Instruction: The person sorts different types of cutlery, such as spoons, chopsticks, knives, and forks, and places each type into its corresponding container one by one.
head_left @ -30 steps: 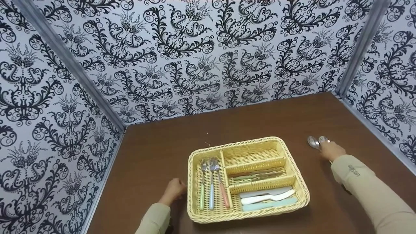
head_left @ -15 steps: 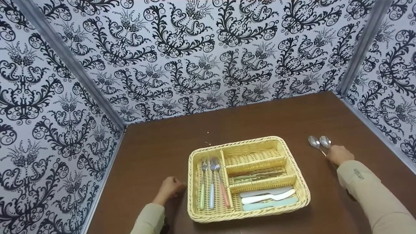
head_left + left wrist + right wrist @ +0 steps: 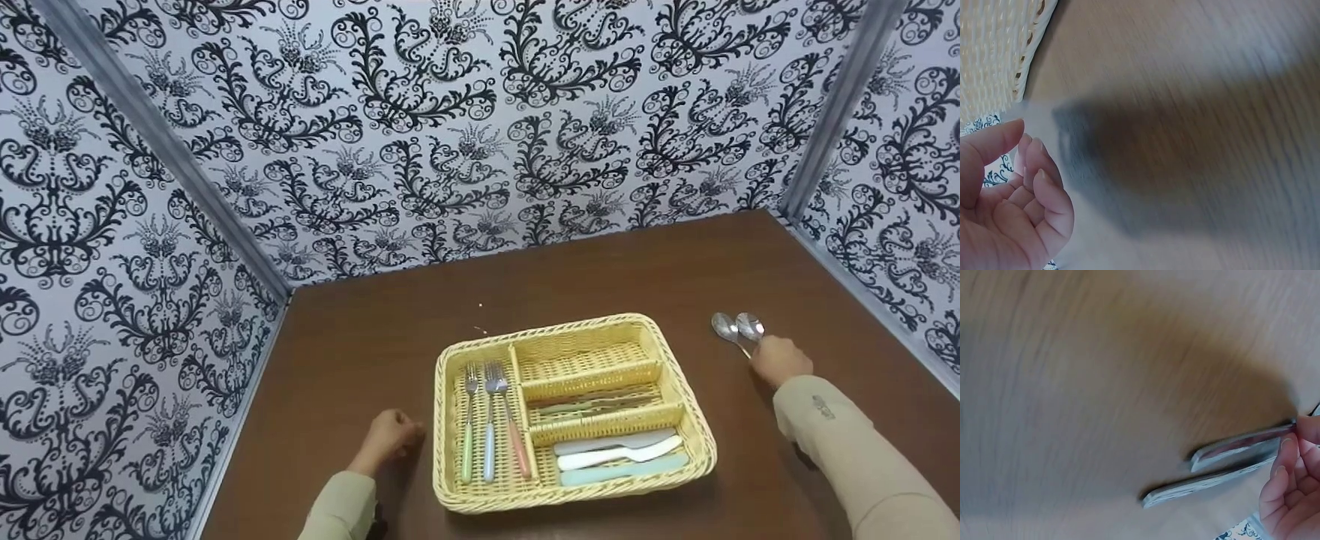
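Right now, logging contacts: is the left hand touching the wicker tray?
Apart. The head view shows bare brown table between the left hand and the wicker tray; the left wrist view shows its loosely curled fingers holding nothing.

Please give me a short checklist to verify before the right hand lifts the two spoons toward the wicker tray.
1. Right hand has a grip on both spoons: ok, fingers on the handles.
2. Spoons lie side by side: ok.
3. Wicker tray has a free compartment: ok, top right one.
4. Forks kept in their own compartment: ok.
5. Left hand steadies the tray: not ok, beside it, apart.
6. Grip firmness: cannot tell, blurred.
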Demonstrator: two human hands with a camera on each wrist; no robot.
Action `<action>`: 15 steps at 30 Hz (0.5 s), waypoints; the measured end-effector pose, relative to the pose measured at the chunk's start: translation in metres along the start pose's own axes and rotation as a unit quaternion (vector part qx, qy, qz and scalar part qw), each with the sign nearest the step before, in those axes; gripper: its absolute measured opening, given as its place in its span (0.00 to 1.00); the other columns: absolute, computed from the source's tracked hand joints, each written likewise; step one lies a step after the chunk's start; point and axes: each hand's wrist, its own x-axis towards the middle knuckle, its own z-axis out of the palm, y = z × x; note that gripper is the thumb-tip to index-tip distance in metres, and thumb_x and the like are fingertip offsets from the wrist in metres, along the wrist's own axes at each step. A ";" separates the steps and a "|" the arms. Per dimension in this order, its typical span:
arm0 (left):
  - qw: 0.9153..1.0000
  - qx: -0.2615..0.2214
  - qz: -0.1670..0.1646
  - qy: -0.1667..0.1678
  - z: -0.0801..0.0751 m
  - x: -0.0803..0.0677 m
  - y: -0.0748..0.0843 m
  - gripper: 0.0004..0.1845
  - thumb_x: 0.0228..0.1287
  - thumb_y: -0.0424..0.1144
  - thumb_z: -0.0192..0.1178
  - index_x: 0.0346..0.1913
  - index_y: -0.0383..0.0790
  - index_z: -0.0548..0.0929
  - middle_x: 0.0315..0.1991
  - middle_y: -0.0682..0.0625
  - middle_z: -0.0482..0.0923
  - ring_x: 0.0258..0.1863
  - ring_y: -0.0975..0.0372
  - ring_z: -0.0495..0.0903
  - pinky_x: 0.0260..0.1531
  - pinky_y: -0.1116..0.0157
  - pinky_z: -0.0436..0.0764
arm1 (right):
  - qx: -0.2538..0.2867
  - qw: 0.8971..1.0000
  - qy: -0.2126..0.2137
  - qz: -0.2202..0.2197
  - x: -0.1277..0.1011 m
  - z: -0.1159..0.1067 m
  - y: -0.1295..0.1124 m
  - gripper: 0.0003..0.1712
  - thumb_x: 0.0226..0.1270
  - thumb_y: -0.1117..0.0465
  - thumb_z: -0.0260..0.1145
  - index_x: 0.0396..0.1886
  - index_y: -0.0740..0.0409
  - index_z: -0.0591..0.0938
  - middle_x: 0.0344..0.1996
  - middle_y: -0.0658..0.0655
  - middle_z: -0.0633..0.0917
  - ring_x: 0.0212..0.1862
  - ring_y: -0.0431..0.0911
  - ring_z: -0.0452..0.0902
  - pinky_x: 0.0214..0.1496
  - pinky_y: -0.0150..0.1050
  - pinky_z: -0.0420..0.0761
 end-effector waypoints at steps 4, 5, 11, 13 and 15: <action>1.000 0.001 -0.003 0.004 0.001 0.001 0.000 0.14 0.56 0.33 0.58 0.16 0.41 0.68 0.15 0.53 0.66 0.13 0.65 0.65 0.12 0.70 0.68 | -0.002 1.000 -0.018 0.001 0.000 -0.002 -0.004 0.09 0.52 0.65 0.50 0.18 0.65 0.73 0.19 0.64 0.75 0.23 0.54 0.71 0.21 0.46 0.70; 1.000 0.000 -0.002 0.004 0.000 0.001 0.001 0.15 0.56 0.33 0.58 0.16 0.41 0.68 0.14 0.53 0.66 0.13 0.65 0.65 0.12 0.70 0.68 | -0.004 1.000 -0.021 0.000 0.000 -0.002 -0.005 0.08 0.51 0.65 0.52 0.17 0.64 0.73 0.19 0.64 0.75 0.23 0.54 0.70 0.21 0.46 0.70; 1.000 0.000 -0.002 0.008 -0.006 0.000 0.002 0.10 0.59 0.33 0.56 0.22 0.34 0.73 0.19 0.49 0.73 0.14 0.63 0.68 0.15 0.67 0.72 | 0.005 0.999 -0.038 -0.003 -0.002 -0.006 -0.008 0.07 0.49 0.64 0.54 0.16 0.60 0.72 0.19 0.60 0.74 0.24 0.52 0.69 0.22 0.46 0.69; 1.000 0.000 -0.003 0.014 -0.009 0.000 0.005 0.09 0.59 0.33 0.56 0.24 0.33 0.73 0.21 0.46 0.75 0.15 0.62 0.70 0.16 0.65 0.73 | 0.016 0.999 -0.046 -0.004 -0.003 -0.008 -0.011 0.06 0.48 0.64 0.54 0.16 0.59 0.71 0.19 0.59 0.73 0.24 0.51 0.68 0.22 0.45 0.69; 1.000 0.002 -0.001 0.022 -0.011 -0.001 0.011 0.08 0.59 0.33 0.56 0.25 0.34 0.73 0.22 0.45 0.75 0.17 0.61 0.71 0.17 0.64 0.74 | 0.026 0.998 -0.050 -0.012 -0.002 -0.010 -0.014 0.06 0.49 0.63 0.54 0.16 0.59 0.71 0.19 0.57 0.72 0.24 0.50 0.67 0.22 0.43 0.67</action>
